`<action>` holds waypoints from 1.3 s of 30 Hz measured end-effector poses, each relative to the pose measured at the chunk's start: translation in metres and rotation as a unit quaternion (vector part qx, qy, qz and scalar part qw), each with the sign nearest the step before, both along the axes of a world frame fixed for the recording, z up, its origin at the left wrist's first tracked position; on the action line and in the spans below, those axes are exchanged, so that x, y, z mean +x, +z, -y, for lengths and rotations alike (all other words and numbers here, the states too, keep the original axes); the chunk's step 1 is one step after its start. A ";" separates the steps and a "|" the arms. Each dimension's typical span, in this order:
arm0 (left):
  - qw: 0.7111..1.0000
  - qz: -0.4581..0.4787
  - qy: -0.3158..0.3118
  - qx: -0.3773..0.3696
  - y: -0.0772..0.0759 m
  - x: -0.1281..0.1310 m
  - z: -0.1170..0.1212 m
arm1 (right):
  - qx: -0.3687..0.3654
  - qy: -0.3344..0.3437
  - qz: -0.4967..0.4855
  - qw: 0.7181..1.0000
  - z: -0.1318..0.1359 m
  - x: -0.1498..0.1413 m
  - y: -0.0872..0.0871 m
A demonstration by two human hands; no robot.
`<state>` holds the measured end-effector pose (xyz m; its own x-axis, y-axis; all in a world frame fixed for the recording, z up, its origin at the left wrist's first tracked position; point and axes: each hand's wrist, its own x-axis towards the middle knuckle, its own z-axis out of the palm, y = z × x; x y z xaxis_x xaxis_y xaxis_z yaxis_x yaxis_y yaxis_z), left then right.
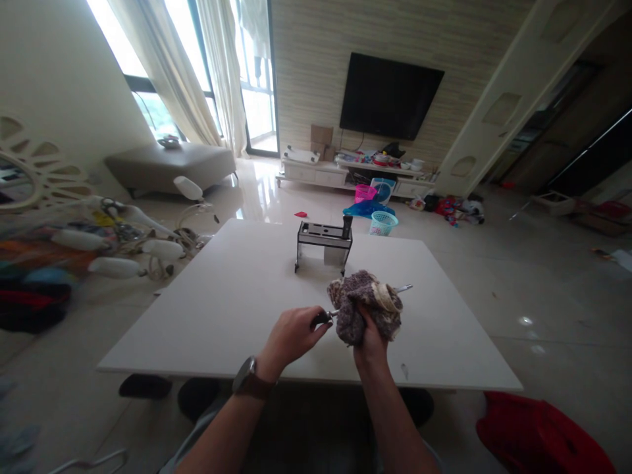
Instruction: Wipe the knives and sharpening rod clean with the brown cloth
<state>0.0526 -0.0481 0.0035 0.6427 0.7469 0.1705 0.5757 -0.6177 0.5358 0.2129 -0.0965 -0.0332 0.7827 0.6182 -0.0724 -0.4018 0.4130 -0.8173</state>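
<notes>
My left hand point(295, 332) is closed round the black handle of a knife point(322, 318). The knife's middle is hidden inside a bunched brown-and-cream fluffy cloth point(359, 296), and its narrow metal tip sticks out on the cloth's right side. My right hand point(371, 342) grips that cloth from below, wrapping it about the blade. Both hands are above the near part of the white table point(237, 289). Beyond them stands a knife rack point(320, 236) in black and silver, with a black handle point(347, 226) upright in its right end.
Past the table, a teal basket point(383, 222) and a pink basket point(364, 193) are on the glossy floor. A lamp with several white shades point(162, 249) lies to the left. Something red point(540, 434) sits by the table's near right corner.
</notes>
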 end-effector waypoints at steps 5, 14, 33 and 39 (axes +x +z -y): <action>1.000 -0.014 -0.015 -0.001 0.004 -0.005 -0.002 | 0.013 -0.092 -0.002 0.996 -0.005 0.042 0.013; 0.998 -0.062 0.002 0.012 0.003 -0.004 -0.001 | 0.005 -0.073 -0.070 0.995 -0.003 0.063 0.017; 0.961 0.128 -0.022 -0.245 -0.014 0.013 0.017 | -0.096 0.075 0.018 0.992 0.006 -0.013 -0.012; 0.969 0.133 -0.035 -0.206 -0.014 0.016 0.016 | -0.064 0.035 0.042 0.996 0.003 -0.011 -0.008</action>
<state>0.0687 -0.0642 -0.0105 0.6689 0.7426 0.0345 0.3477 -0.3535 0.8684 0.2016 -0.0997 -0.0415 0.7452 0.6608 -0.0895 -0.3530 0.2771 -0.8936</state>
